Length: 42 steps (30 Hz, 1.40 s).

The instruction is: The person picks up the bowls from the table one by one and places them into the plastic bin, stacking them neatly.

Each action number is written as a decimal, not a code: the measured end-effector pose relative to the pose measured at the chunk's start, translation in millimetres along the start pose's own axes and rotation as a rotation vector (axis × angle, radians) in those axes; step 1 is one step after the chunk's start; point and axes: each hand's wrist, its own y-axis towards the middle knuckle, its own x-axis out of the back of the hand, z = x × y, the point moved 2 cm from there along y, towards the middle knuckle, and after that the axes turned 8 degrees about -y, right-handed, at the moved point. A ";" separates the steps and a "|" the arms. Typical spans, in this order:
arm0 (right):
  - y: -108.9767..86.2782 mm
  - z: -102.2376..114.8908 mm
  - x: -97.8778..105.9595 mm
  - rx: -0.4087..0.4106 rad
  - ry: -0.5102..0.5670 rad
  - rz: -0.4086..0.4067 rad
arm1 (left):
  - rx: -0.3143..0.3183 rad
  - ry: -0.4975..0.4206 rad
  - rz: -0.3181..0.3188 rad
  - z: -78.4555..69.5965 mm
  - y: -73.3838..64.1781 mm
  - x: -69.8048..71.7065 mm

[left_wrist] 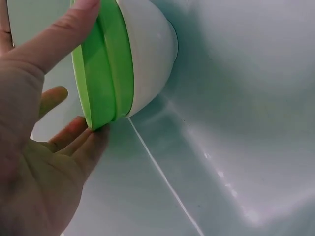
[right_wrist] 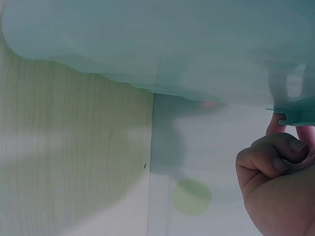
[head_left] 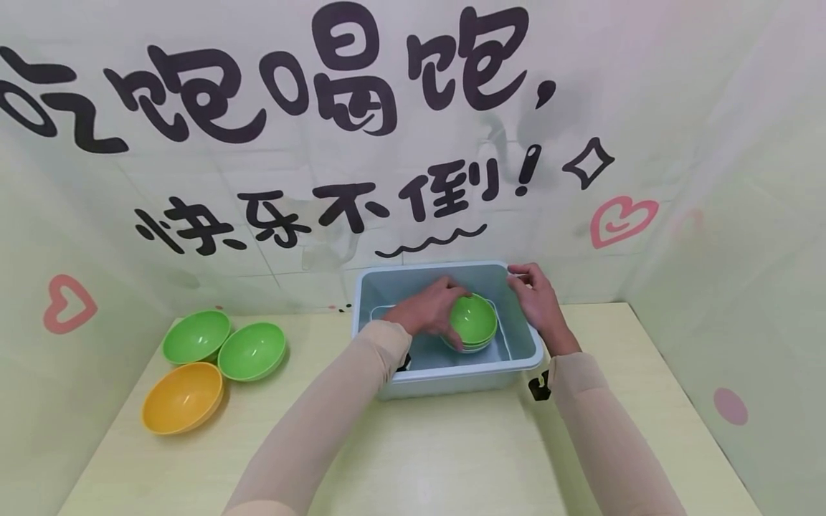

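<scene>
When looking toward the back, see pale wall (head_left: pixel 387 158), printed in black and pink. Just below it, light wood-grain table (head_left: pixel 439 451). On the table, close to the wall: blue-grey tub (head_left: pixel 452 385). Well to the left of the tub, grouped tightly together: orange bowl (head_left: pixel 183 398) nearest the front, two green bowls (head_left: pixel 252 351) just behind it, all facing up. Inside the tub, right of its middle: stack of bowls (head_left: pixel 476 319), green on top, white lower part showing in the left wrist view. Can't tell whether resting fully on the tub floor. At the left side of the stack: left hand (head_left: pixel 429 308), spread wide, holding the bowls with thumb at the near rim and fingers at the far rim. At the tub's back right corner: right hand (head_left: pixel 540 301), gripping the rim, some fingers curled outside, others partly hidden by the wall of the tub. Smallest: black piece (head_left: pixel 539 387) just beside right sleeve cuff (head_left: pixel 577 373).
</scene>
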 end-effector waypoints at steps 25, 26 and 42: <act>-1.4 2.2 -0.3 -0.011 0.025 -0.031 | 0.047 0.030 -0.031 -0.7 1.1 0.1; -1.6 2.3 -0.3 -0.009 0.021 -0.031 | 0.048 0.034 -0.028 -1.4 1.0 0.3; -5.5 5.2 0.0 -0.030 0.010 -0.014 | 0.030 0.073 -0.036 -10.4 -4.1 17.8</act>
